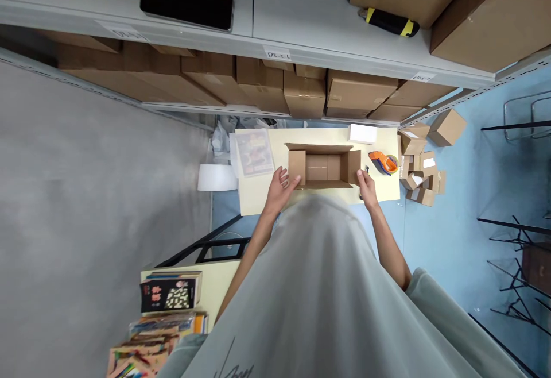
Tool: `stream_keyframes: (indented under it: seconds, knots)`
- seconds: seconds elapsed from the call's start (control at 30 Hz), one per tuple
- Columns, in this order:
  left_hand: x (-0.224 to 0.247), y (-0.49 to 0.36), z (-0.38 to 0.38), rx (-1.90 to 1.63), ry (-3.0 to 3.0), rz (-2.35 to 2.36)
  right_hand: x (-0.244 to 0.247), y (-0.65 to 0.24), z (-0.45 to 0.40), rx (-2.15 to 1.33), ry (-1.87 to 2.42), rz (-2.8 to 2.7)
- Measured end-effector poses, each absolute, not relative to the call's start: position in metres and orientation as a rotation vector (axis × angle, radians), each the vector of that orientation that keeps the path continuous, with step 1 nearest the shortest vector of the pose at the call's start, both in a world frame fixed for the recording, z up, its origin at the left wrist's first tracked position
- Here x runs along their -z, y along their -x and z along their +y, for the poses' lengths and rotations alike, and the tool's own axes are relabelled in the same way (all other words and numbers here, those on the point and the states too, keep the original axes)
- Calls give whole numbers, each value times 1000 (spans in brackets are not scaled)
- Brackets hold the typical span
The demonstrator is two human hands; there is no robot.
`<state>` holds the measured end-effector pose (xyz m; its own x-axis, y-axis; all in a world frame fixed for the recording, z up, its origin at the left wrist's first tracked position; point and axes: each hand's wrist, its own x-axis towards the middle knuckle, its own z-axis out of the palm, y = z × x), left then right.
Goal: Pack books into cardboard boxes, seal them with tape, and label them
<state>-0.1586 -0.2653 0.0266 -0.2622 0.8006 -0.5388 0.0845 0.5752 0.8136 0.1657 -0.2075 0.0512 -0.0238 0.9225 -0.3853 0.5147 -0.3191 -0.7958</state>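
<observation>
An open cardboard box (317,166) lies on the pale yellow table (258,197) with its top flaps folded outward and its bare bottom showing. At its left flap is my left hand (282,189), thumb against the flap edge, the other fingers loosely bent and apart beside it. My right hand (367,188) grips the outer edge of the right flap, thumb on top and fingers mostly hidden beneath. Right of the box lies an orange tape dispenser (384,162) with a roll of tape. A small white box (362,134) sits at the table's back edge.
Overhead, a grey shelf (301,16) carries cardboard boxes, a black phone (186,2) and a utility knife (390,22). A clear plastic-covered sheet (255,153) lies left on the table. Small cartons (424,164) are piled on the right; books (170,293) lie lower left.
</observation>
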Motion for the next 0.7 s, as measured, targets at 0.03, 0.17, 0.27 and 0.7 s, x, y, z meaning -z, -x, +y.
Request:
stream_keyframes:
  seconds: [0.03, 0.17, 0.27, 0.7]
  knots:
    - [-29, 155, -261, -805, -798, 1757, -50, -166, -204, -1269, 1854, -1468]
    - [-41, 146, -244, -745, -1092, 1879, -52, -165, -190, -1227, 1851, -1390]
    - [-49, 149, -236, -673, -1152, 1922, -54, -164, -184, -1170, 1877, -1448]
    - [-36, 163, -232, -697, -1071, 1889, -72, -161, -193, -849, 1953, -1738]
